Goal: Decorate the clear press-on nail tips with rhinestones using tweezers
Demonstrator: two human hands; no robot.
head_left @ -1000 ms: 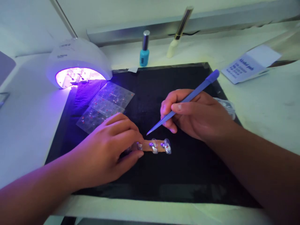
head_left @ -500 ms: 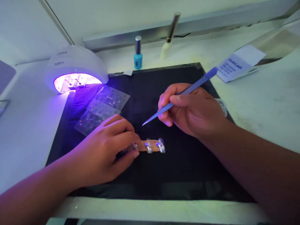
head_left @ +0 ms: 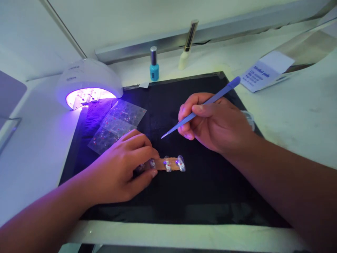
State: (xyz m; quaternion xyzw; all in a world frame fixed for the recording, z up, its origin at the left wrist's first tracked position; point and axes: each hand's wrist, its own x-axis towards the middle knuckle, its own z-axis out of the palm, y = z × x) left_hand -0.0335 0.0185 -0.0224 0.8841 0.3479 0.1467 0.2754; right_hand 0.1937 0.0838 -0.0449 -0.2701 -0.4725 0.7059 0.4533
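Observation:
My left hand (head_left: pixel 129 165) has its fingers closed round the left part of a narrow wooden stick (head_left: pixel 161 164), hiding that end. Shiny decorated nail tips (head_left: pixel 180 163) sit across the stick, two of them beyond my fingers at its right. In my right hand (head_left: pixel 213 123) are slim blue tweezers (head_left: pixel 200 109), held like a pen. Their pale point hangs above the black mat (head_left: pixel 205 189), up and left of the nail tips and touching nothing. Clear sheets with small red and silver gems (head_left: pixel 117 124) lie behind my left hand.
A white lamp (head_left: pixel 92 75) glows purple at the back left. Behind the mat stand a blue polish bottle (head_left: pixel 154 70) and a cream bottle with a dark cap (head_left: pixel 184 58). An opened alcohol pads box (head_left: pixel 265 70) lies at the back right. Clear plastic (head_left: pixel 249 119) shows behind my right wrist.
The whole view has shifted slightly. Both hands keep their holds, and the tweezers' point has moved very little. The nail tips look unchanged.

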